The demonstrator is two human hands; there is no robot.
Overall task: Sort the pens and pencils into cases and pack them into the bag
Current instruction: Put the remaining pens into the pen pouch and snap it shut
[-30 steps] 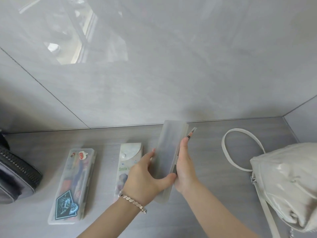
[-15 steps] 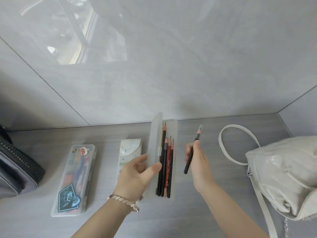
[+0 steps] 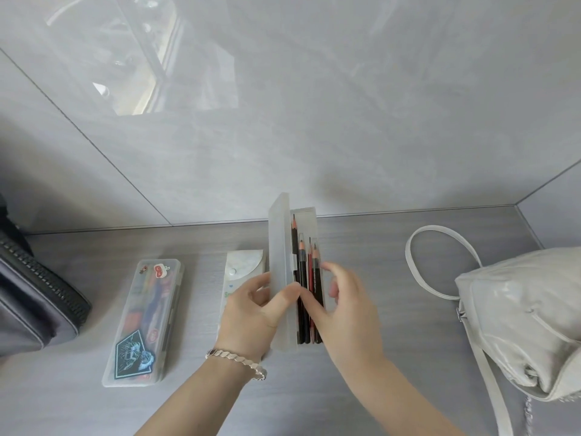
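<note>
A frosted plastic pencil case (image 3: 306, 221) lies open on the grey table, with several black and red pencils (image 3: 302, 278) side by side in it. My left hand (image 3: 251, 313) grips the case's lid (image 3: 279, 247) and holds it upright. My right hand (image 3: 345, 309) is over the near half of the case. Its thumb lies across the pencils and its fingers curl loosely just right of them. A pale grey handbag (image 3: 518, 325) with a looped strap sits at the right.
A clear case with stickers (image 3: 141, 322), full of pens, lies shut at the left. A small white snap pouch (image 3: 243, 272) sits partly behind my left hand. A dark zipped bag (image 3: 34, 297) is at the far left edge. A grey wall closes the back.
The case lid went from nearly shut to upright. My right hand held a black pencil to the right of the case and has now moved it onto the row of pencils.
</note>
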